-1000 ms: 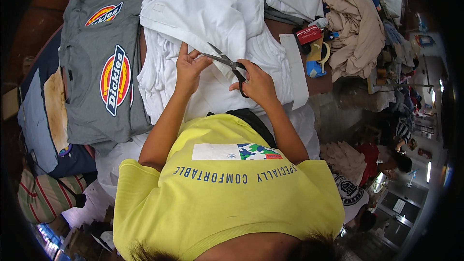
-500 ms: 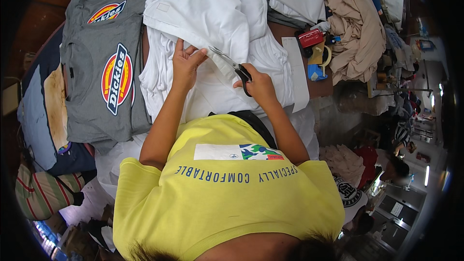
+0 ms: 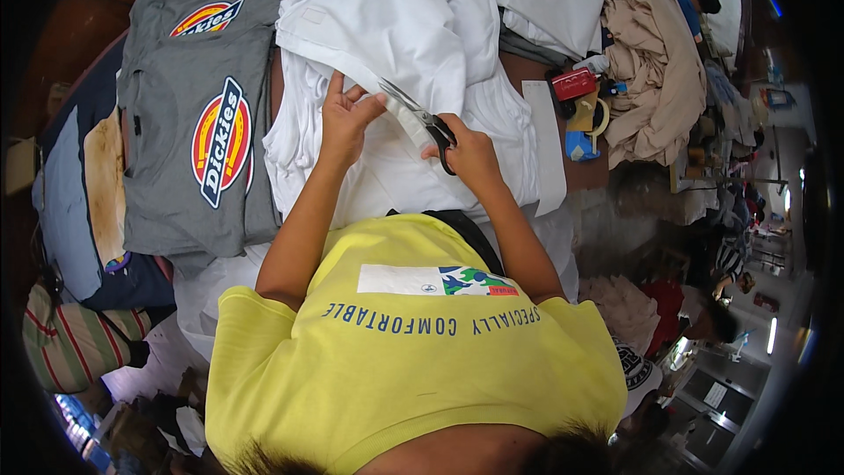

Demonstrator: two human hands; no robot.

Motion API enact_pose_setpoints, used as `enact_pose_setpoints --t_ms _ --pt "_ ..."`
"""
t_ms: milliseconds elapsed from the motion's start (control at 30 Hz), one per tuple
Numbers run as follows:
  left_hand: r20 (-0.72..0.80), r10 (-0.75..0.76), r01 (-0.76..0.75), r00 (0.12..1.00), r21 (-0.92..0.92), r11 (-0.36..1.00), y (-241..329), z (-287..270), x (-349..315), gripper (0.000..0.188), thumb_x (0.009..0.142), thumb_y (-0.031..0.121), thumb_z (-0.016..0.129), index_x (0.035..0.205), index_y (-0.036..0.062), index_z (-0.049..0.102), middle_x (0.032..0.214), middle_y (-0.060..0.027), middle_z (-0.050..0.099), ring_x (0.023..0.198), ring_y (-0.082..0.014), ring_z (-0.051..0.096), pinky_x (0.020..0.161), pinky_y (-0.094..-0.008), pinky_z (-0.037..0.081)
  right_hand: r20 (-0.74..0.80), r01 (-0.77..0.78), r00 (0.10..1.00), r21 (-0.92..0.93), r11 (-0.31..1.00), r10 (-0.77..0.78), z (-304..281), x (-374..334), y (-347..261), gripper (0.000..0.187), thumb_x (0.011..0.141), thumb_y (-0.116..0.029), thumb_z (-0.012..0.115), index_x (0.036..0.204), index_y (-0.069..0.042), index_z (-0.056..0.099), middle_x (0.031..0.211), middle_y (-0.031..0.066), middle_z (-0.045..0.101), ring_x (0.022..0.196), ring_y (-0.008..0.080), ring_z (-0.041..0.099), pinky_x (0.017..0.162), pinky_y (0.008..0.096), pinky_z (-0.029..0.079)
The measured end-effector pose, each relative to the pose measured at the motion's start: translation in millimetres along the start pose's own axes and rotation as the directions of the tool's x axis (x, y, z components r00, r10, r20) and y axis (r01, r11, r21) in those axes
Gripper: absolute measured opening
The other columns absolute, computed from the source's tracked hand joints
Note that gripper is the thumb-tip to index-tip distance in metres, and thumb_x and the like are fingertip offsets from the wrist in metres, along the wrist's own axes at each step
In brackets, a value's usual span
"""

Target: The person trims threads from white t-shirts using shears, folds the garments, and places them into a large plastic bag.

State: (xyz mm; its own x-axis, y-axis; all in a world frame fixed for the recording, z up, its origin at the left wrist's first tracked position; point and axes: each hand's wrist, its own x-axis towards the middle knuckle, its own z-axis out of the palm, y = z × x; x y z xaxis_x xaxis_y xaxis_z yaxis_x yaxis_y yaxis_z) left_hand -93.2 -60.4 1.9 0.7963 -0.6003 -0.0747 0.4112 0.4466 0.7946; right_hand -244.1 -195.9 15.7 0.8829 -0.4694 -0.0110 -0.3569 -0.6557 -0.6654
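Note:
A white garment [image 3: 404,22] lies loosely folded on a pile of white clothes [image 3: 501,132] in front of me. My left hand [image 3: 345,126] pinches the garment's lower hem between thumb and fingers. In my right hand [image 3: 470,157] is a pair of black-handled scissors [image 3: 437,129], with fingers at the handle loops. Their metal blades point up and left along the hem, just right of my left thumb. Whether the blades have cloth between them I cannot tell.
Grey printed T-shirts [image 3: 185,123] lie at left. On the right are a white paper strip [image 3: 547,149], a red box [image 3: 573,84], a tape roll [image 3: 599,116] and heaped beige cloth [image 3: 655,53]. Other people [image 3: 694,0] are farther right.
The table and clothes have shifted slightly right and down in view. Both hands keep their grips, and the scissors stay by the hem.

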Motion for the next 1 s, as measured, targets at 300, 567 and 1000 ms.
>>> enact_pose_setpoints --t_ms 300,567,1000 --pt "0.036 0.045 -0.046 0.998 0.037 0.998 -4 -13 6 0.079 0.074 -0.010 0.062 0.139 0.0043 0.020 0.105 -0.0159 0.058 0.086 -0.0176 0.063 0.076 -0.0261 0.051 -0.026 0.063 0.997 -0.097 0.993 -0.066 -1 13 -22 0.063 0.056 -0.041 0.079 0.105 -0.012 0.053 0.059 0.0073 0.052 0.054 0.0251 0.054 0.052 0.0357 0.041" --pt "-0.010 0.021 -0.020 1.000 0.041 0.999 7 -11 9 0.079 0.074 -0.009 0.063 0.139 0.0045 0.019 0.105 -0.0163 0.058 0.086 -0.0178 0.063 0.077 -0.0270 0.051 0.037 -0.019 0.999 0.000 1.000 0.019 10 16 -4 0.060 0.058 -0.040 0.078 0.103 -0.010 0.053 0.064 0.0096 0.056 0.058 0.0283 0.057 0.054 0.0368 0.042" --pt "0.037 0.068 -0.070 0.997 0.060 0.996 7 -22 16 0.081 0.074 -0.010 0.061 0.141 0.0067 0.017 0.109 -0.0161 0.058 0.088 -0.0172 0.063 0.078 -0.0269 0.051 0.010 0.084 0.996 -0.108 0.991 -0.083 9 36 -30 0.063 0.056 -0.044 0.078 0.103 -0.011 0.053 0.065 0.0092 0.056 0.060 0.0283 0.057 0.053 0.0370 0.043"
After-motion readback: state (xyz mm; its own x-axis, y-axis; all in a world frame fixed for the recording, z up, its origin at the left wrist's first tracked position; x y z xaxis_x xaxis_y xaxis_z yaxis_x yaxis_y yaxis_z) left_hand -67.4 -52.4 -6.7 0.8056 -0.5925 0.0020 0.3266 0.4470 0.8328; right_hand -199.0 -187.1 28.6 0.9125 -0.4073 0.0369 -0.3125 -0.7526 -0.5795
